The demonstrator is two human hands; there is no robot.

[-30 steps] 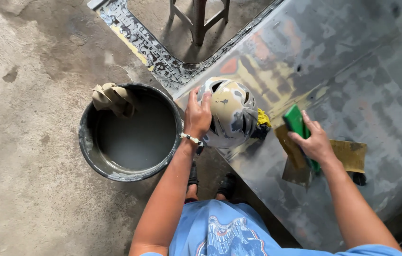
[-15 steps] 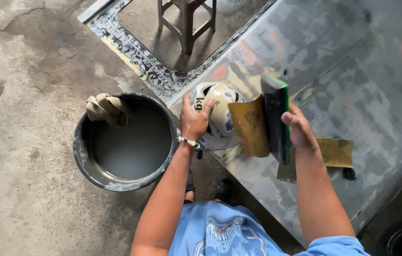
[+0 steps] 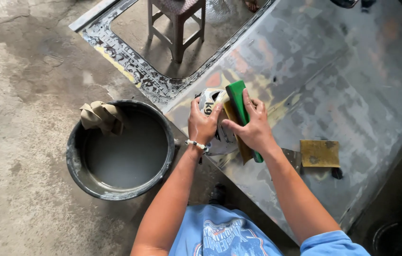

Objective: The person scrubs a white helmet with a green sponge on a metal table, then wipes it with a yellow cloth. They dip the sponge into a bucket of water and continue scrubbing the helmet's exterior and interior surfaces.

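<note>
Sanding block [image 3: 239, 102], green with a brownish sheet of abrasive paper [image 3: 242, 144] wrapped along its underside, now sits upright in the right hand [image 3: 254, 128], tipped on edge against the small white rounded container [image 3: 213, 118] that the left hand [image 3: 202, 124] steadies. A second ago the block lay lower and further right on the metal panel [image 3: 333, 76], with the right hand pressing it near the loose yellow-brown sandpaper sheet [image 3: 320, 153]; half a second ago it was lifted and swung toward the container with the paper hanging open. Now the two hands have met over the container, so the work has shifted from rubbing the panel to handling the block and its paper right beside that container.

The right-hand fingers are clamped on the block, thumb on one face and the others folded over the top edge. The left-hand fingers are wrapped over the container, closed on its rounded top; a beaded bracelet [image 3: 196, 144] shows at that wrist.

The container rests on the panel's near corner, just beside the cut-out opening where a small brown stool [image 3: 177, 19] stands on the concrete floor [image 3: 16, 95]. To the left, off the panel, a dark round bucket [image 3: 75, 163] holds murky grey water, with a crumpled tan rag [image 3: 100, 116] draped over its rim. The spare sandpaper sheet lies flat on the surface, apart from both hands, unmoved since the earlier views.
</note>
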